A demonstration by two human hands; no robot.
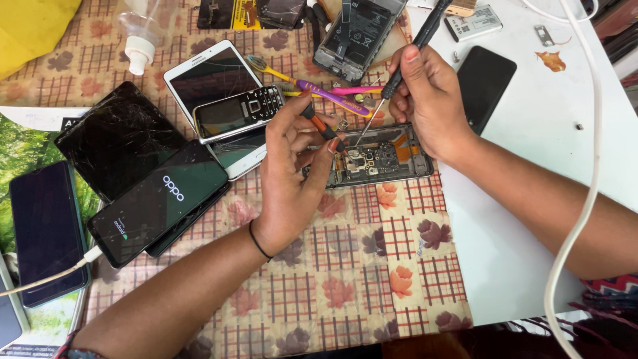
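One opened phone [379, 158], circuitry exposed

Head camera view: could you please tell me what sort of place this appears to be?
Probably a phone repair bench: an opened phone with its circuit board bare under a screwdriver, cracked tablets, and several other handsets lying about.
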